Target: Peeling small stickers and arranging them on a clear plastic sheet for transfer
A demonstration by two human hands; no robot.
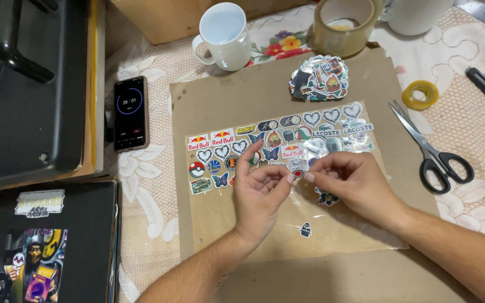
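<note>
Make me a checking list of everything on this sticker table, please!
Surface: lace tablecloth with brown cardboard on top.
Job's things: clear sheet part filled with stickers; sticker pile.
Clutter: scissors, white mug, big tape roll, small yellow tape roll, phone.
Grippers: left hand and right hand, fingertips pinched together over the sheet; anything held is too small to tell.
Cables: nothing seen.
Surroundings: black machine, black folder.

A sticker sheet [254, 168] lies on a cardboard mat [321, 275], phone [129, 113] to its left, scissors [433, 151] right, mug [225, 35] behind.
</note>
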